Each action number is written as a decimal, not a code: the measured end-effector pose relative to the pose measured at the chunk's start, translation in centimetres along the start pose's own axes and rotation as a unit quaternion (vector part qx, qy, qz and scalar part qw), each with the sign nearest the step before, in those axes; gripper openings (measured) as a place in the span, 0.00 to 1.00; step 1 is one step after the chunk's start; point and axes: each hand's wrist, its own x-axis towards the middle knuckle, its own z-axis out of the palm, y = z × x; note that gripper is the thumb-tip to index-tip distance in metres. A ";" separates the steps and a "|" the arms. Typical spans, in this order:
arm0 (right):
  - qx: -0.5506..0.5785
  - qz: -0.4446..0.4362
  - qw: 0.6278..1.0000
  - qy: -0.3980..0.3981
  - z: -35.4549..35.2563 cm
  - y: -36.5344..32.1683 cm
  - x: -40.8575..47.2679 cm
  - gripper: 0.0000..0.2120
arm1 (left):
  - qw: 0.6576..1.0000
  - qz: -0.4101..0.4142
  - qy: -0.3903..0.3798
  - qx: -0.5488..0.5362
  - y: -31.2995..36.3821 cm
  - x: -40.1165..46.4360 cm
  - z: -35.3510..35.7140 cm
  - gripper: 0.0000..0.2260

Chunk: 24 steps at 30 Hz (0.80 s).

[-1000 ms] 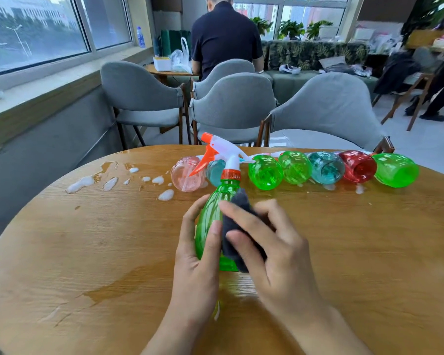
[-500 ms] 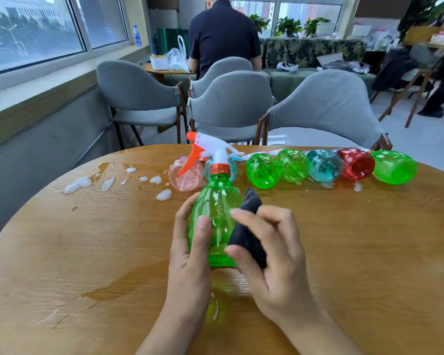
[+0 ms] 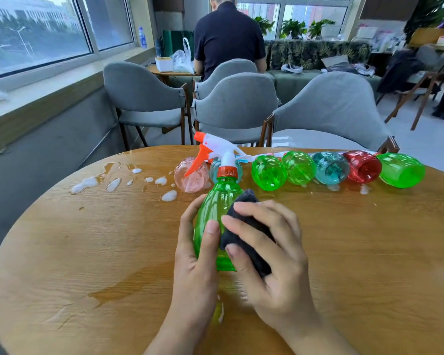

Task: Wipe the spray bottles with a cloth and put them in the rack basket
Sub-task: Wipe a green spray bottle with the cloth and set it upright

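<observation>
A green spray bottle (image 3: 214,211) with a white and orange trigger head stands upright at the middle of the round wooden table (image 3: 92,252). My left hand (image 3: 195,262) grips its body from the left, thumb across the front. My right hand (image 3: 274,262) holds a dark cloth (image 3: 244,226) pressed against the bottle's right side. Behind it several more bottles lie on their sides in a row: a pink one (image 3: 190,175), a teal one partly hidden (image 3: 237,167), two green (image 3: 268,172) (image 3: 299,167), a teal (image 3: 330,167), a red (image 3: 362,166) and a green (image 3: 401,170). No rack basket is in view.
White foam blobs and a puddle (image 3: 108,181) lie on the table's far left, and a wet streak (image 3: 128,285) runs near my left arm. Grey chairs (image 3: 237,108) stand beyond the far edge. A person (image 3: 228,34) sits with their back to me.
The bottle has been tipped from leaning away to upright, its trigger head swinging left. My right hand has slid the cloth over the bottle's right side.
</observation>
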 end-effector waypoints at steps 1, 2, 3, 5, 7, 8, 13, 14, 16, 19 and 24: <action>-0.002 0.023 1.000 0.013 0.0 0.1 0.3 0.13 | 1.000 0.000 -0.001 0.001 0.0 -0.1 0.1 0.18; 0.006 0.058 0.998 0.028 0.1 0.3 0.5 0.13 | 1.000 0.000 0.000 0.003 0.0 -0.2 0.3 0.19; 0.023 0.099 0.994 0.043 0.2 0.7 0.6 0.13 | 1.000 -0.001 0.002 0.006 -0.1 -0.3 0.4 0.20; 0.060 0.172 0.981 0.061 0.4 1.2 0.7 0.12 | 1.000 -0.010 0.004 0.004 -0.1 -0.3 0.5 0.19; 0.053 0.169 0.982 0.063 0.3 0.9 0.8 0.13 | 1.000 -0.010 -0.003 0.002 -0.1 -0.4 0.6 0.19; 0.030 0.137 0.988 0.057 0.2 0.5 0.7 0.13 | 1.000 -0.008 -0.004 0.003 -0.1 -0.4 0.7 0.19; 0.012 0.171 0.982 0.073 0.3 1.6 0.7 0.14 | 0.999 -0.033 -0.011 -0.020 -0.2 -0.7 0.9 0.19; 0.048 0.228 0.969 0.083 0.4 2.0 0.8 0.15 | 0.999 -0.042 -0.009 -0.024 -0.2 -0.7 0.9 0.18; 0.097 0.258 0.957 0.086 0.4 1.5 0.8 0.16 | 0.999 -0.047 -0.015 -0.024 -0.3 -0.6 1.0 0.20; 0.042 0.125 0.990 0.050 0.0 -0.1 0.6 0.16 | 0.999 -0.029 -0.018 -0.017 -0.6 -0.5 1.0 0.17; 0.045 0.113 0.991 0.061 -0.7 1.1 1.9 0.11 | 0.998 0.016 -0.055 0.028 -0.6 -1.0 1.2 0.18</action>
